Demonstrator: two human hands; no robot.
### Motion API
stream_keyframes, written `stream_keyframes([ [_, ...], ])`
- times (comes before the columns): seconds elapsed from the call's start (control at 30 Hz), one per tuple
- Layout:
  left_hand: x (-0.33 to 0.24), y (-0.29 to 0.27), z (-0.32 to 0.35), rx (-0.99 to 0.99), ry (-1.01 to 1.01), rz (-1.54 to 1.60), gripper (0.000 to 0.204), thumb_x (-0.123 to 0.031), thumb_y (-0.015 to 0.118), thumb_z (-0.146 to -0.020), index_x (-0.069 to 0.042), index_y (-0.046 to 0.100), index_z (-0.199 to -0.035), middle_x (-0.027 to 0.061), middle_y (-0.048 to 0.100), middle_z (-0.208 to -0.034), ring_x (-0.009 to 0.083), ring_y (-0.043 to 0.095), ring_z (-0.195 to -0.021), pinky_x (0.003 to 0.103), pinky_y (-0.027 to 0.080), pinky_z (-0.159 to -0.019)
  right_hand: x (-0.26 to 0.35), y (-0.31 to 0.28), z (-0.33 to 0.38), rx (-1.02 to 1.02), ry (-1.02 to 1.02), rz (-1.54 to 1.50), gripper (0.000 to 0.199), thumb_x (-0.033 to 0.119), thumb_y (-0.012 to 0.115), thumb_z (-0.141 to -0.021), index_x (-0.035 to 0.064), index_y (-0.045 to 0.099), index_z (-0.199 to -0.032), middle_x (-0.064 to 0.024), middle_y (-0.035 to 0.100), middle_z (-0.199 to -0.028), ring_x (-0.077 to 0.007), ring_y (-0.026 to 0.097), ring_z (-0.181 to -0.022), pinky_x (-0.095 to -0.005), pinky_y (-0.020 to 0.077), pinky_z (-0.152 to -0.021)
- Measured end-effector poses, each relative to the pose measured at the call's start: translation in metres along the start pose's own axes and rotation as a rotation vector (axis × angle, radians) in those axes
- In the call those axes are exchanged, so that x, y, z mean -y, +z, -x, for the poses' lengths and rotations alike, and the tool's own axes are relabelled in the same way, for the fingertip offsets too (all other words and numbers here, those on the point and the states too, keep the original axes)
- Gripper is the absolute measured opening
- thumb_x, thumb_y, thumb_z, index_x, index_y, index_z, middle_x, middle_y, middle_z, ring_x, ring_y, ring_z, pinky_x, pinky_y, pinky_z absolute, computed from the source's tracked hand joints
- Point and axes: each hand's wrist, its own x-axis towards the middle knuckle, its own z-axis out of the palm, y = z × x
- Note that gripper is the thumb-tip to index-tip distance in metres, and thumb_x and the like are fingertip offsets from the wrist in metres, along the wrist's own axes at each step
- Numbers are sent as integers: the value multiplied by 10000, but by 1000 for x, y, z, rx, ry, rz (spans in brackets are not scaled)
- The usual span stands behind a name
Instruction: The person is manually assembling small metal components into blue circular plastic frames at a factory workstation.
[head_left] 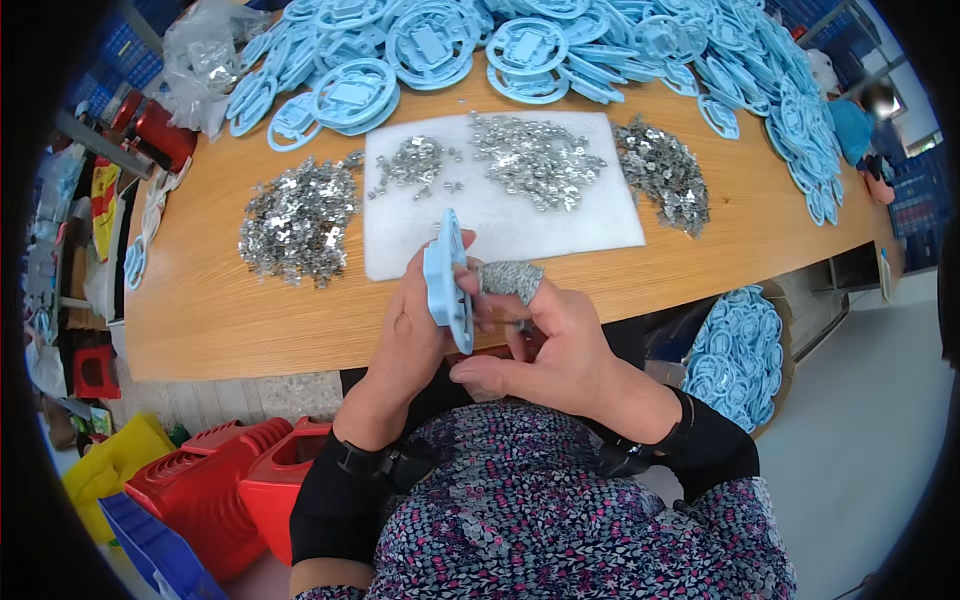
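My left hand (405,318) is closed on a light-blue round plastic part (440,278), which stands on edge over the table's front edge. My right hand (568,348) is at the part's right face, its fingers bent and a grey knitted wrap (510,279) around one finger. Something small and dark shows by those fingertips, too small to name. Beyond both hands lies a white foam sheet (590,230) bearing two heaps of small metal pieces, a smaller heap (411,165) on the left and a larger heap (540,160) on the right.
More metal pieces (300,222) lie left of the sheet, and a darker heap (665,175) lies right of it. Light-blue parts (430,45) pile along the table's far side. A round container of blue parts (735,355) stands below right; red plastic stools (205,490) stand below left.
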Motion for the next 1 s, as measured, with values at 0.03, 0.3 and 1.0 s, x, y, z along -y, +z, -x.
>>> stream_keyframes([
  [0.03,-3,3,0,7,-34,42,476,-311,381,-1067,-6,438,-1428,66,599,-1155,148,617,-954,288,520,-782,-1,-1,1,-51,25,-25,408,214,810,-817,51,673,-1164,-36,603,-653,-98,534,-515,-270,420,-506],
  [0.3,-43,0,-3,108,153,-324,423,-231,568,-1007,-1,524,-1360,53,644,-1127,95,600,-1000,257,480,-885,-9,-32,12,-48,382,-321,192,147,672,-954,-41,653,-923,5,651,-726,-30,559,-641,-221,448,-552],
  [1.0,-6,7,-2,52,-25,-220,168,-183,669,-988,-41,674,-1078,-42,650,-878,10,564,-791,187,471,-699,-97,-152,-8,-348,50,1176,189,153,738,-848,32,610,-779,-116,594,-851,-347,618,-741,-435,504,-628],
])
